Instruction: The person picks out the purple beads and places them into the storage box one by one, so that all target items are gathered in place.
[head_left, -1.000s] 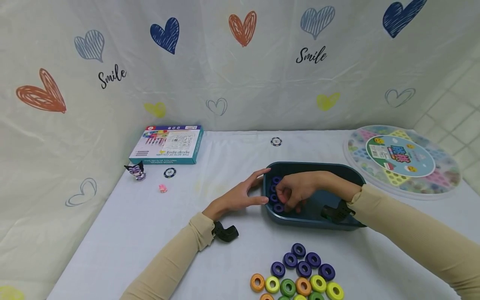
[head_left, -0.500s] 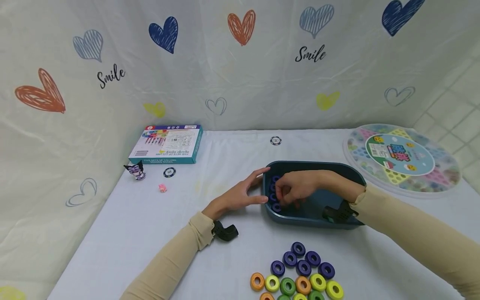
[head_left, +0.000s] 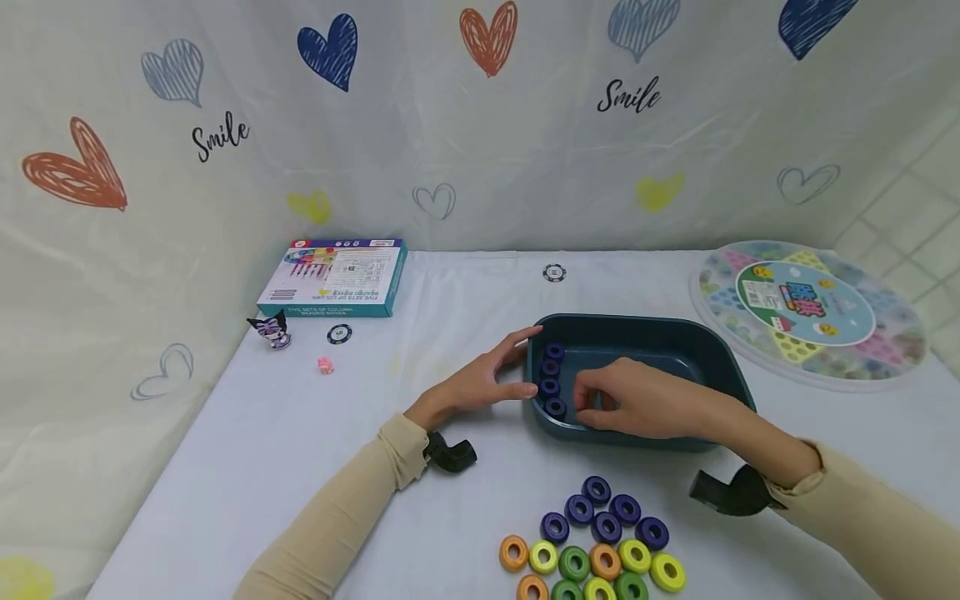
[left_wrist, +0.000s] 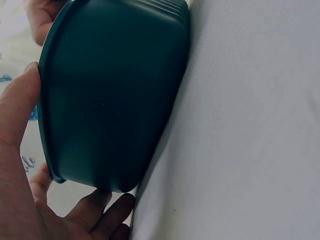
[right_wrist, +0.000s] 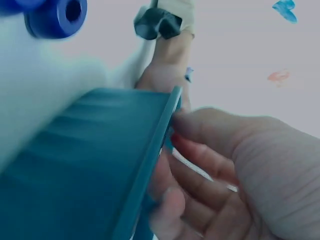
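A dark teal bin [head_left: 660, 329] stands on the white table, with several purple rings [head_left: 550, 387] in a row along its left end wall. My left hand [head_left: 480, 379] spans that end, its straight thumb and fingers touching the two corners; the left wrist view shows the thumb [left_wrist: 25, 100] at the rim. Over the bin's near side is my right hand [head_left: 637, 400], fingers loosely bent with nothing seen between them, a little right of the row. In front of the bin lie more purple rings [head_left: 606, 528], orange rings [head_left: 514, 542], yellow rings [head_left: 667, 562] and green rings [head_left: 566, 553].
A large round game set [head_left: 810, 312] lies at the back right. At the back left are a flat box [head_left: 330, 279], a small dark figurine [head_left: 272, 330], a pink piece [head_left: 325, 365] and a black chip [head_left: 340, 333]. Another chip [head_left: 554, 272] lies behind the bin.
My right hand has drawn back from the row of purple rings towards the right and nearer to me. My left hand stays at the bin's end. The head view has tilted slightly.
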